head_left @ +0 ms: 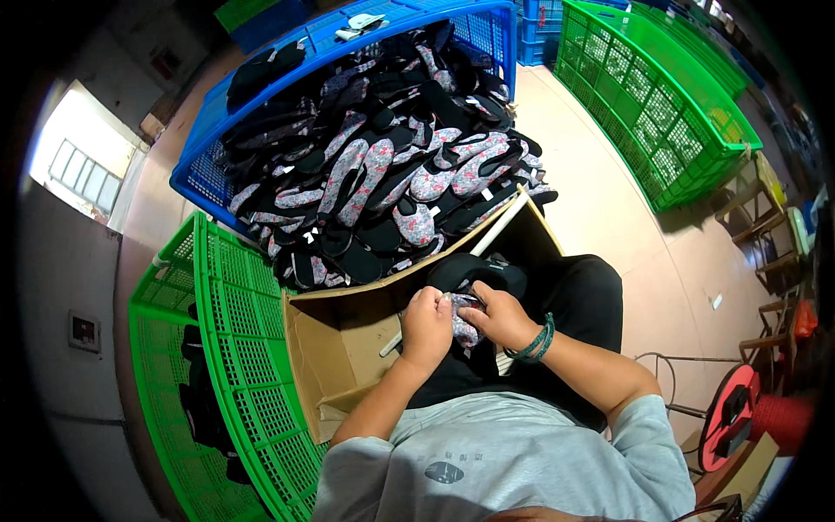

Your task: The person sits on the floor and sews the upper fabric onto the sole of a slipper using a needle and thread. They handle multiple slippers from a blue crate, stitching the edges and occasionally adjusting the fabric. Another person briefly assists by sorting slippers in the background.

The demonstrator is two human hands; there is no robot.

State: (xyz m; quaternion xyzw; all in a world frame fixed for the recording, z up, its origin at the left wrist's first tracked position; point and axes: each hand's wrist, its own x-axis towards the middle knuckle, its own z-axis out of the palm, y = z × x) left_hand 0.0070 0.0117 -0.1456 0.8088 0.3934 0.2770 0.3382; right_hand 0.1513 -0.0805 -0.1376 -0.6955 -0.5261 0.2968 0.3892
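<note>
Grip, two-handed — left hand (427, 329) and right hand (504, 320) pinching a floral fabric piece (465, 327) over the black-clad lap (581, 317). Handling, as I judge it from here: light, soft, pliant, hardly fragile; take hold by its edges. Beyond: open cardboard box (320, 352); then blue crate (205, 130), heaped with floral-and-black fabric items (348, 170).

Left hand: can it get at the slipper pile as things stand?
Probably yes, once freed: the left hand is pinching a floral piece, and the cardboard rim lies between hand and slipper pile, but looks low enough to reach over.
</note>
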